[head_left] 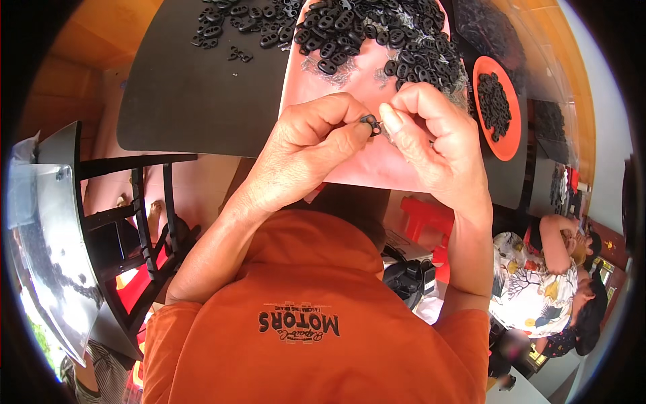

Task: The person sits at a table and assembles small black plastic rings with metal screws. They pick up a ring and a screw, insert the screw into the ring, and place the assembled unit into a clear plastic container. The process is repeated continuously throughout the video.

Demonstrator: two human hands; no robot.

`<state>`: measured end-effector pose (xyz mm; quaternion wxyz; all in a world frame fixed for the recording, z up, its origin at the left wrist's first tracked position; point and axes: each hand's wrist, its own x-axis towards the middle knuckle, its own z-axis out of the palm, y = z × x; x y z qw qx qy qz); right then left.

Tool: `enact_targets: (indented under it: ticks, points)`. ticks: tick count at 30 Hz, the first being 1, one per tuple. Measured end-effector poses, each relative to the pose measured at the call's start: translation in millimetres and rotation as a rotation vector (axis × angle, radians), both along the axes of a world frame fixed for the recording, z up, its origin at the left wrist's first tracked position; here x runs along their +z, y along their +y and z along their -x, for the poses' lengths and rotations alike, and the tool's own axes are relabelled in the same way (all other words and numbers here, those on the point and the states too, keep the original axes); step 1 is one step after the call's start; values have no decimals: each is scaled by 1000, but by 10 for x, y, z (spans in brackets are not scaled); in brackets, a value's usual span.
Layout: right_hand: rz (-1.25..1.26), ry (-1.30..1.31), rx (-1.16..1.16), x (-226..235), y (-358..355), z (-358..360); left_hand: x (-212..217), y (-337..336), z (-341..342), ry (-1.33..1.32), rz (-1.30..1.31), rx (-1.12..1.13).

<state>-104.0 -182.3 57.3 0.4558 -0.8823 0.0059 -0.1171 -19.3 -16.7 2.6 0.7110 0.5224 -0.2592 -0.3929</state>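
The small black ring (371,125) sits right between the two hands, up off the counter (202,94). The left hand (306,145) has it. Its thumb and first finger are pressed together on the ring, so the ring pokes out to the right, toward the other hand. The ring looks a bit longer than it is wide, but it is too small to tell which way its long side runs.

The right hand (437,138) is just beside the ring. Its fingers (393,121) are pinched together at the tips, and the tips touch the ring's right side or come very close to it. They may be holding a thin little piece there, but I cannot tell for sure.

Both hands are curled, knuckles up, with the wrists bent in toward each other. Both forearms come up from the bottom, one on each side of the orange shirt (316,316).

Behind the hands lies a pink sheet (356,161) with a big pile of black rings (377,34) on it. More rings lie on an orange plate (511,145) to the right.
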Motion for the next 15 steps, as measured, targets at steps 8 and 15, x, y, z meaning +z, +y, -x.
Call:
enact_targets:
  ticks: [8, 15]
  points:
    - [55, 9, 6, -3, 67, -23, -9, 5, 18, -23, 58, -7]
    - [117, 47, 5, 22, 143, -10, -12, 43, 17, -42, 34, -61]
